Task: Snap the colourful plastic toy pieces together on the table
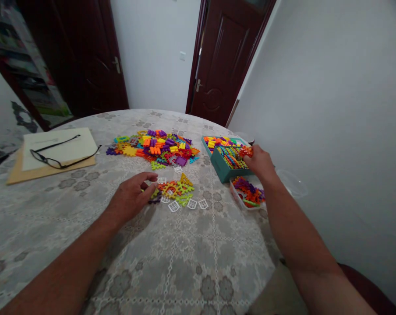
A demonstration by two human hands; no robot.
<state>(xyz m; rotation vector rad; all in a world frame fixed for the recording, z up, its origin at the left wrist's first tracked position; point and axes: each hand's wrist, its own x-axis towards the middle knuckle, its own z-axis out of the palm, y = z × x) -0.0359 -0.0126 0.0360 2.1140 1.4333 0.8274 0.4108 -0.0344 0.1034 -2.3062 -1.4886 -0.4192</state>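
The right hand [262, 164] reaches over the teal box [227, 174], its grip closed around an orange-red piece [246, 151] that shows just past the thumb and fingertips. Below it, the box holds slanting rows of multicoloured patterned strips [229, 157]; a shallower teal tray [206, 145] touches its far side, filled with orange, yellow and purple pegs. Just nearer than the box, partly hidden by the right forearm, sits a clear plastic container [240, 204] of mostly purple and orange pieces, and a clear lid [294, 183] lies beyond the forearm. The left hand [132, 192] rests at the left end of a small heap of flat pieces [181, 189] in yellow, green and orange, fingers curled and thumb close to forefinger; whether that grip pinches anything, I cannot tell. White lattice pieces [192, 204] lie around this heap, several along its near side. Behind it, a larger mound of mixed pieces [181, 161] spreads over the tabletop [171, 271], which has a patterned, lacy cover. Far to the left, black-framed glasses [53, 163] lie across white paper [60, 146] on a tan folder [15, 170].
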